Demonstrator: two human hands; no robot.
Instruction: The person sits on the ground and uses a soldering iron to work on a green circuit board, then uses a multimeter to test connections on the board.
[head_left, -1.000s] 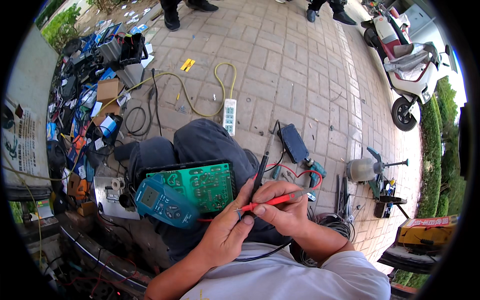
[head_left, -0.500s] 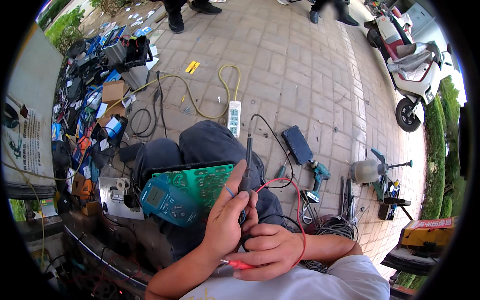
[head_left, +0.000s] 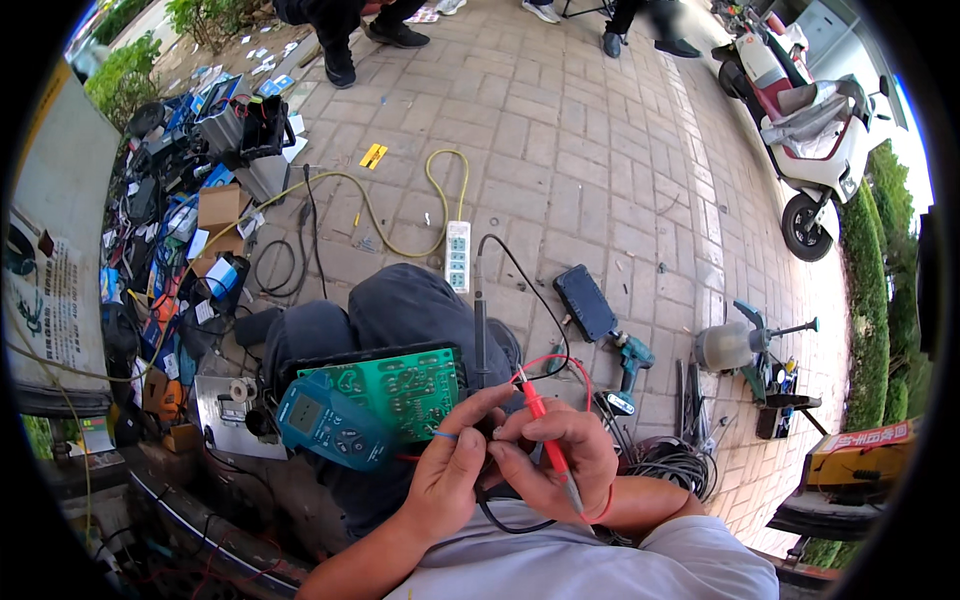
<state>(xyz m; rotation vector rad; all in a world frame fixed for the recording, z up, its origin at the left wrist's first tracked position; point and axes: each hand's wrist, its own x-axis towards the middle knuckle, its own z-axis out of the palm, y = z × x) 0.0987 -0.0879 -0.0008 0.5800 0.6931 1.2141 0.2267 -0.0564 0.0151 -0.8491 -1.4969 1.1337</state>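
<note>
My right hand (head_left: 570, 460) is closed around a red test probe (head_left: 553, 440), its tip pointing up and left and its red lead trailing. Against it, my left hand (head_left: 450, 465) is closed, with a black test probe (head_left: 480, 340) standing up from its fingers. A thin blue wire (head_left: 443, 434) sticks out at the left fingers. The fingertips of both hands meet around something small that I cannot make out. On my lap, left of the hands, lies a green circuit board (head_left: 400, 385), partly covered by a teal handheld meter (head_left: 332, 420).
A white power strip (head_left: 457, 257) with a yellow cord lies ahead on the paving. To the right are a black case (head_left: 585, 302), a cordless drill (head_left: 630, 365) and a sprayer bottle (head_left: 728, 346). Scrap electronics (head_left: 170, 240) pile up at left. A scooter (head_left: 815, 140) stands far right.
My right hand has risen and turned the red probe from lying low, pointing left, to pointing upward. Its fingertips have joined my left hand's, which has dropped slightly and curled its raised index finger.
</note>
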